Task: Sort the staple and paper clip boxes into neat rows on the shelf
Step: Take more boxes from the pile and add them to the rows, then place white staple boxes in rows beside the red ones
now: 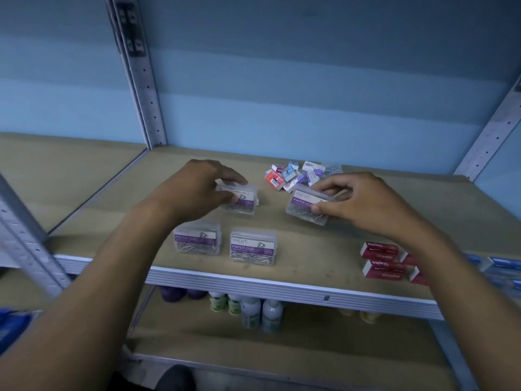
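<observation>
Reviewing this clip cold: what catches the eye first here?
Two hands over the shelf, each gripping a clear paper clip box: the left hand on one, the right hand on another. Two more sit at the front edge; red staple boxes lie front right.

The paper clip boxes (pixel 253 246) are clear plastic with purple-and-white labels (silver clips show through), and the staple boxes (pixel 380 251) are red with white ends. The shelf (pixel 338 249) is tan with a white front edge, against a pale blue wall (pixel 310 80).

shelf (pixel 324 249) | paper clip boxes (pixel 253 246) | staple boxes (pixel 380 262) | mixed pile (pixel 296 176)
</observation>
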